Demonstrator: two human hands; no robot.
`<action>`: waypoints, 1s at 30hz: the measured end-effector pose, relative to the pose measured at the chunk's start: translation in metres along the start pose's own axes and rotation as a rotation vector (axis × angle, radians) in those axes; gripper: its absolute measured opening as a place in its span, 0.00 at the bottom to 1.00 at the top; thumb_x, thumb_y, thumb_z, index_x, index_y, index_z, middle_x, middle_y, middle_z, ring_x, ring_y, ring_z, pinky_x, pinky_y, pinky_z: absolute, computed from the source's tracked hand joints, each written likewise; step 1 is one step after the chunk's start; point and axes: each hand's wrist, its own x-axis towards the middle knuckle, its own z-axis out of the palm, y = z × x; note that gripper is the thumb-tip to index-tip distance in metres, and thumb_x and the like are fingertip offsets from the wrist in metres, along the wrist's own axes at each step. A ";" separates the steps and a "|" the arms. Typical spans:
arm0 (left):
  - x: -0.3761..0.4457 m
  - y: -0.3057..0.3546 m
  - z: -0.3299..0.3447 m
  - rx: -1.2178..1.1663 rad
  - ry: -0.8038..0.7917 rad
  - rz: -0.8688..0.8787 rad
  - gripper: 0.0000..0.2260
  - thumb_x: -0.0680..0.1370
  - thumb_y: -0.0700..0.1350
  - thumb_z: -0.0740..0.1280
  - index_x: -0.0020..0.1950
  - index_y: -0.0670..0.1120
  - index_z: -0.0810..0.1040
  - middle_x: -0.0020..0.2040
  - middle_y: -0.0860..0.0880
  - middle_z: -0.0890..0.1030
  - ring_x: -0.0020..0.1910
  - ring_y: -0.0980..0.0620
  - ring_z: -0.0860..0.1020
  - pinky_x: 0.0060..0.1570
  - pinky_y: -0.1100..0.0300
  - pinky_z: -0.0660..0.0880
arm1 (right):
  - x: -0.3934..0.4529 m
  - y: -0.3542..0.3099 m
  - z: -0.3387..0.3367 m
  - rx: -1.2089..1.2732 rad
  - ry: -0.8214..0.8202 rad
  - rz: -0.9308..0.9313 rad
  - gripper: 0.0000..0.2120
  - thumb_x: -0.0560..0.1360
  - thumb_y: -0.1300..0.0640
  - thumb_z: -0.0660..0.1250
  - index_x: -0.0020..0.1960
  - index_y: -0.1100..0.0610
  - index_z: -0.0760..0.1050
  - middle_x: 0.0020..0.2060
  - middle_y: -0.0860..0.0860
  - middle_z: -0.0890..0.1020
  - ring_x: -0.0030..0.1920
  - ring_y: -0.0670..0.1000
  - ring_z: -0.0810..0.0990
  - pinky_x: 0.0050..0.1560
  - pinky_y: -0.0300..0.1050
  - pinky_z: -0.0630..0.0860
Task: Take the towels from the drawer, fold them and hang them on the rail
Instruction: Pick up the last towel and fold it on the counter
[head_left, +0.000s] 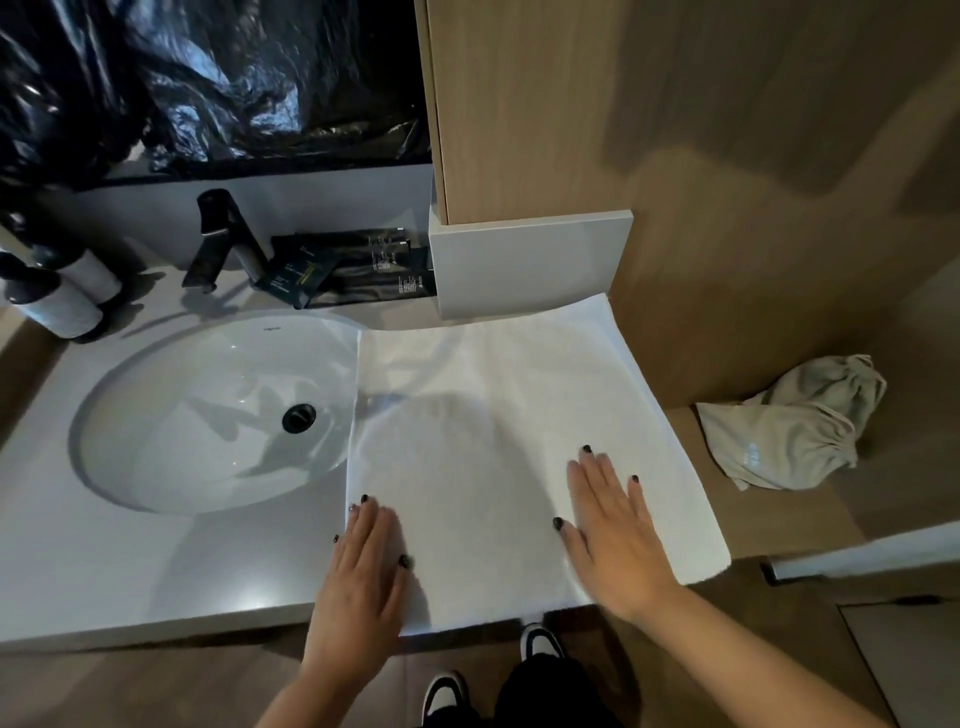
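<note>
Towel: the white towel (498, 415) lies spread flat on the bench (156, 582), directly under and beyond both hands, and its left edge hangs a little over the rim of the sink (130, 499).
Long axis: it seems to run away from the hands toward the wall, slightly turned to the right; with the wide lens I cannot be fully sure.
Left hand: the left hand (363, 566) is flat with straight fingers, pressing on the near left corner of the towel, half on the cloth and half on the bench.
Right hand: the right hand (613, 530) is also flat and released, palm down on the near right part, fully on the cloth.
Grasp: neither hand holds anything; both only press.
Nearer hand: both are at the near edge; the right one reaches a little farther into the towel.
Far edge: it lies well beyond both hands, touching the white cabinet base (530, 260).
Next move, as I judge: a fold along this axis needs one side brought over to the other.
Rail and drawer: not visible here.
</note>
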 end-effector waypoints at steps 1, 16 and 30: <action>-0.008 0.001 -0.001 -0.054 0.027 0.002 0.28 0.81 0.45 0.64 0.79 0.49 0.57 0.80 0.55 0.52 0.79 0.58 0.48 0.75 0.63 0.45 | -0.008 -0.013 0.006 0.009 -0.003 -0.074 0.32 0.80 0.38 0.39 0.80 0.50 0.35 0.77 0.47 0.33 0.76 0.49 0.29 0.76 0.53 0.33; -0.042 -0.014 -0.019 -0.654 0.093 -0.617 0.10 0.76 0.43 0.72 0.52 0.51 0.74 0.54 0.50 0.76 0.51 0.54 0.76 0.54 0.55 0.72 | -0.075 -0.140 0.051 1.276 0.402 0.671 0.04 0.74 0.63 0.71 0.44 0.55 0.80 0.42 0.52 0.83 0.44 0.52 0.80 0.46 0.40 0.76; -0.035 -0.024 -0.022 -0.983 -0.165 -0.735 0.09 0.80 0.45 0.68 0.49 0.38 0.80 0.41 0.42 0.80 0.42 0.45 0.76 0.45 0.52 0.71 | -0.050 -0.187 0.060 2.271 0.090 0.873 0.15 0.76 0.64 0.69 0.62 0.60 0.76 0.50 0.57 0.86 0.48 0.55 0.86 0.37 0.46 0.83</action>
